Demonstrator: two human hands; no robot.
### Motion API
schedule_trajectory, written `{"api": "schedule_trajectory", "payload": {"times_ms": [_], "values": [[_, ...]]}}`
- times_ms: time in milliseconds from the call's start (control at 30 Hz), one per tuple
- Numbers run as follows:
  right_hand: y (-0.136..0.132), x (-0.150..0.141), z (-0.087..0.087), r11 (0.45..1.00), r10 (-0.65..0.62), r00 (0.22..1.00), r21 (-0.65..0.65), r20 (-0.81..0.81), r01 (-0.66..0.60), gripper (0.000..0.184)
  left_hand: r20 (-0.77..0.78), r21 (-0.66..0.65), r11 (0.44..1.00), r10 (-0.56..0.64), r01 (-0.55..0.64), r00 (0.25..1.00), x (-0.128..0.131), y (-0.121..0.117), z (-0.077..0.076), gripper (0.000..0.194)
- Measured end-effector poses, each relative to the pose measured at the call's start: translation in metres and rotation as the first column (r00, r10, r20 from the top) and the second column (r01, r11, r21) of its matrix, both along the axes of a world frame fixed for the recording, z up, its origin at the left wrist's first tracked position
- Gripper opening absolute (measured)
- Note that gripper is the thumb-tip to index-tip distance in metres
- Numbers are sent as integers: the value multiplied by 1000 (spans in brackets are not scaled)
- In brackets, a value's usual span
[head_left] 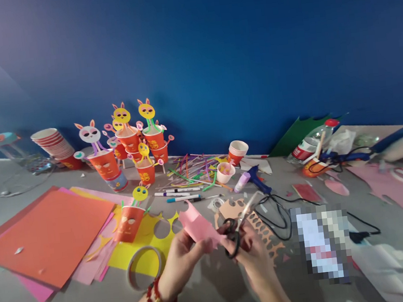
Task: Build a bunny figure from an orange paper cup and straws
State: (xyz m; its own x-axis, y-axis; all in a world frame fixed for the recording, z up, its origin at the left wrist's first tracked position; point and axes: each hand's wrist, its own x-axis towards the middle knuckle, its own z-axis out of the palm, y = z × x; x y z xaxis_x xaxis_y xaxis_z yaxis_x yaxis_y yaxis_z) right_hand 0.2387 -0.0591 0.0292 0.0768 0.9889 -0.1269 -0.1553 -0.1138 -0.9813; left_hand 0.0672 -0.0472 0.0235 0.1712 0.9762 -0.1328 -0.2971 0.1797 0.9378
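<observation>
A piece of pink paper [196, 222] with a ragged, curved edge is pinched in my left hand [186, 257], which wears a red bead bracelet. My right hand [251, 249] grips a pair of scissors [233, 250] by the black handles, the blades pointing up and away to the right. The right fingertips also reach the paper's right corner. Below the hands lies peach paper [232, 209] full of cut-out holes. Yellow paper [143, 252] with round holes lies to the left, a tape roll [128, 271] on it.
Paper cups with animal faces [131, 222] stand left of centre, behind stacked coloured sheets [54, 235]. Pipe cleaners [192, 171], markers [183, 199] and a glue gun [258, 179] with a looping black cord lie ahead. A bottle [311, 143] and pink paper [397, 191] are at right.
</observation>
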Motion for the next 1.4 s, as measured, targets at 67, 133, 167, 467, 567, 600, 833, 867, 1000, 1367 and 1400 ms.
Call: {"api": "schedule_trajectory", "payload": {"times_ms": [67, 133, 167, 467, 567, 600, 833, 867, 1000, 1367, 1400], "values": [[7, -5, 5, 999, 41, 999, 24, 24, -41, 41, -35, 25, 999, -34, 35, 999, -1, -1, -1, 30], [11, -8, 2, 997, 63, 998, 48, 32, -64, 40, -67, 41, 998, -45, 48, 997, -3, -1, -2, 29], [11, -9, 0, 996, 59, 998, 62, 31, -61, 39, -74, 43, 998, -46, 49, 996, -4, -1, -2, 28], [8, -13, -5, 993, -67, 996, 104, 58, 61, 36, 76, 0, 999, -49, 49, 996, 0, -1, -3, 25], [10, -14, -3, 990, -95, 993, 113, 76, 87, 35, 74, 1, 999, -40, 40, 996, 0, 0, -6, 24], [10, -14, -3, 989, -102, 991, 119, 83, 92, 34, 70, 3, 1000, -30, 30, 997, 0, 0, -5, 25], [-5, 11, -17, 988, 146, 985, 29, 88, -149, 44, 25, 41, 995, 87, -88, 996, -10, 9, 7, 26], [-11, 15, -21, 976, 218, 974, -6, 64, -218, 48, 22, 49, 994, 98, -99, 995, -11, 11, 9, 27], [-35, 18, -28, 926, 362, 932, -106, -24, -362, 57, 21, 66, 991, 113, -115, 993, -12, 15, 11, 27], [-32, -1, -40, 915, 382, 924, -142, -2, -378, 60, 18, 84, 996, 22, -24, 1000, -8, 8, 0, 24], [-32, -1, -39, 917, 378, 926, -143, 3, -373, 57, 17, 86, 996, 21, -23, 1000, -8, 8, 0, 24]]}}
